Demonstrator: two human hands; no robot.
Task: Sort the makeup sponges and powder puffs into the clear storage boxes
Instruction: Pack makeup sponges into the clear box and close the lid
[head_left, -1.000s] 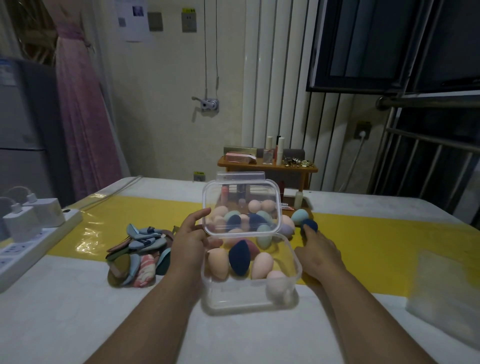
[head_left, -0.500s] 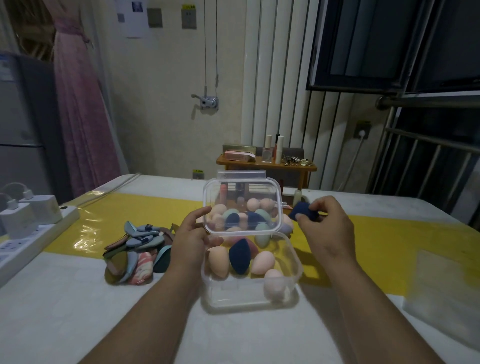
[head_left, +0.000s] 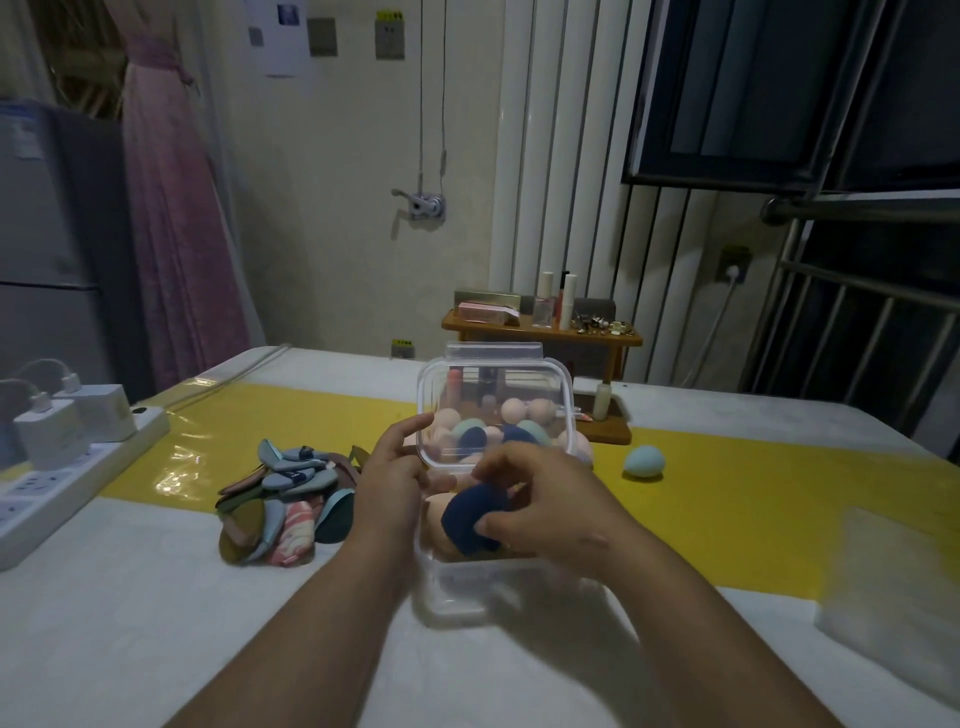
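A clear storage box (head_left: 457, 597) stands on the table in front of me, its hinged lid (head_left: 496, 379) raised upright. My left hand (head_left: 389, 478) grips the box's left edge where the lid meets it. My right hand (head_left: 545, 501) is over the box mouth, fingers closed on a dark blue makeup sponge (head_left: 472, 519) lying among peach sponges inside. More pink, teal and blue sponges show through the lid, behind the box. One light blue sponge (head_left: 644, 461) lies alone on the yellow strip to the right. A heap of flat powder puffs (head_left: 283, 499) lies left of the box.
A white power strip (head_left: 57, 467) with chargers runs along the table's left edge. A second clear box (head_left: 893, 587) sits blurred at the right. A small wooden shelf (head_left: 540, 335) with cosmetics stands beyond the table's far edge, and a wooden tray (head_left: 608, 428) behind the lid.
My right hand picked the dark blue sponge off the yellow strip, lifted it, and brought it down into the box. My left hand has stayed on the box and lid.
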